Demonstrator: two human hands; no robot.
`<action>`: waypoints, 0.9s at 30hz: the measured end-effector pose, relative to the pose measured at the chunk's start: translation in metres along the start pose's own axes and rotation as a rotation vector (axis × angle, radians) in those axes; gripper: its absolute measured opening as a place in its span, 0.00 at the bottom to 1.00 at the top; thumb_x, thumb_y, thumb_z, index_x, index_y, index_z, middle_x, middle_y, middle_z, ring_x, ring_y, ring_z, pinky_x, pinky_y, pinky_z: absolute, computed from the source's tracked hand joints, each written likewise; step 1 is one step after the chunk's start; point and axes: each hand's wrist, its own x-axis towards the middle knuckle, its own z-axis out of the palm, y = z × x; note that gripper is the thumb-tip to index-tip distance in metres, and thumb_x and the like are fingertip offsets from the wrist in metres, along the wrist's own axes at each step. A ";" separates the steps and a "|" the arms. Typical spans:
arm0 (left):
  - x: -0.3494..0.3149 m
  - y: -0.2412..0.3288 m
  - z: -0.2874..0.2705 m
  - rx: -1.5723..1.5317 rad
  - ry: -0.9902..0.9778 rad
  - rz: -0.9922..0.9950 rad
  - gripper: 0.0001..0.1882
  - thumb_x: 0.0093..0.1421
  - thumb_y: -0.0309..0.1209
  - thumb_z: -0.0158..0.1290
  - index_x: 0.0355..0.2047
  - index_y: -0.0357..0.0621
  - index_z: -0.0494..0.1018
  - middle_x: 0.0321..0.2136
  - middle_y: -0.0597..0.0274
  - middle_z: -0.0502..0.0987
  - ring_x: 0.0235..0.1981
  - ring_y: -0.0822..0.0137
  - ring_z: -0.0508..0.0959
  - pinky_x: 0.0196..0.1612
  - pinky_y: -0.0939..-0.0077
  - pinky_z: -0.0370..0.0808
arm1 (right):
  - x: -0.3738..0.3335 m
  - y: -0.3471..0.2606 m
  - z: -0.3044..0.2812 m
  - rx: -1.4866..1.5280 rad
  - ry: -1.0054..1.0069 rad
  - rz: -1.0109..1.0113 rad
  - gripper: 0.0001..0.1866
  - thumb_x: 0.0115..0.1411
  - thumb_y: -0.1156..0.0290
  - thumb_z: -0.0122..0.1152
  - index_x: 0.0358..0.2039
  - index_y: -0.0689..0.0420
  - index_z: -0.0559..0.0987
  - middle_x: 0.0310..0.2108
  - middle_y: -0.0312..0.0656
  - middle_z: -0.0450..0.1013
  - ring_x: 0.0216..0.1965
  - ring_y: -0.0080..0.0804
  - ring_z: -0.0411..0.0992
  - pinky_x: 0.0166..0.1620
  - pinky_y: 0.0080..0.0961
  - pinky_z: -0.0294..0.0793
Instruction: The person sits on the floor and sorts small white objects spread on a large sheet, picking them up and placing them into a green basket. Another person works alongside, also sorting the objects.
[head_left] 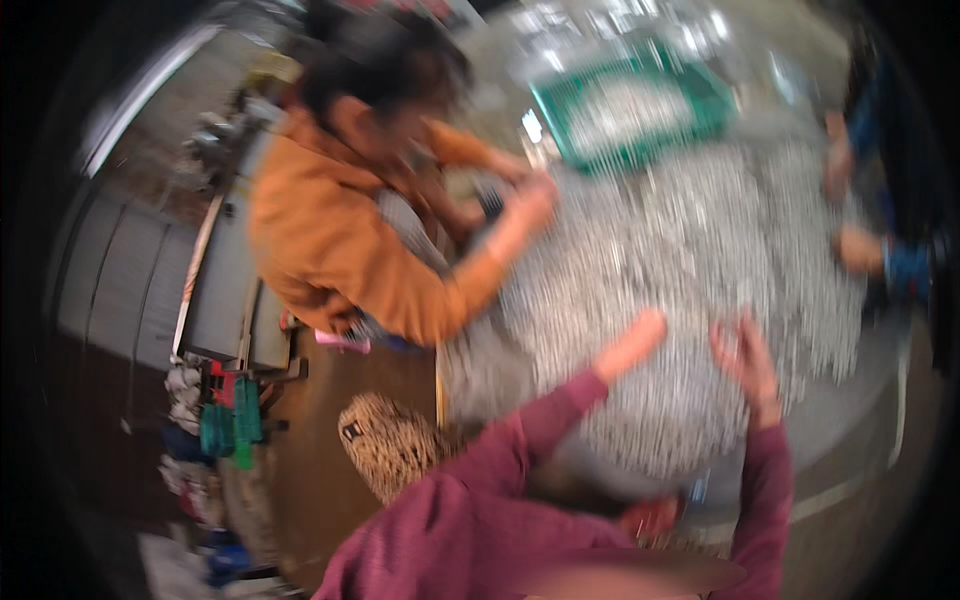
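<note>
A wide heap of small grey-white pieces covers the table. Motion blur hides their kind. My left hand, at the end of a maroon sleeve, is over the near middle of the heap. Its fingers are smeared, so I cannot tell whether it holds anything. To its right, my right hand is at the heap's near right part, fingers apart and slightly bent, with nothing visible in them. A green tray of similar pale pieces stands at the heap's far side.
At left, a person in an orange jacket works with both hands over the heap's edge. Another person's hands reach in from the right. A brown patterned cushion or seat is at lower left, near green baskets.
</note>
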 end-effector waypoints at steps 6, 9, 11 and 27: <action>-0.005 0.011 -0.030 -1.389 -0.108 -0.325 0.10 0.57 0.28 0.54 0.27 0.30 0.72 0.25 0.52 0.77 0.27 0.63 0.81 0.28 0.80 0.78 | -0.001 -0.015 -0.006 -0.380 0.003 0.077 0.10 0.65 0.65 0.46 0.38 0.58 0.70 0.25 0.31 0.66 0.21 0.12 0.59 0.21 0.10 0.58; -0.017 0.007 -0.031 -2.019 -0.107 -0.265 0.08 0.58 0.26 0.47 0.34 0.31 0.68 0.31 0.51 0.72 0.32 0.60 0.78 0.31 0.77 0.77 | -0.009 -0.002 -0.026 -0.503 0.088 0.067 0.14 0.65 0.69 0.41 0.47 0.60 0.69 0.25 0.29 0.65 0.20 0.10 0.57 0.18 0.08 0.53; -0.024 0.012 -0.028 -2.261 -0.060 -0.264 0.10 0.58 0.29 0.46 0.34 0.33 0.67 0.32 0.51 0.71 0.32 0.60 0.75 0.30 0.77 0.74 | -0.011 0.010 -0.030 -0.539 0.110 0.090 0.15 0.63 0.67 0.45 0.48 0.57 0.70 0.24 0.28 0.65 0.20 0.10 0.56 0.18 0.08 0.52; -0.050 0.038 0.023 0.115 0.047 0.155 0.13 0.53 0.24 0.47 0.38 0.30 0.69 0.23 0.49 0.75 0.27 0.51 0.76 0.32 0.57 0.71 | 0.029 0.093 -0.051 -2.099 0.093 -0.189 0.09 0.52 0.70 0.51 0.28 0.63 0.75 0.24 0.50 0.74 0.29 0.48 0.74 0.32 0.42 0.72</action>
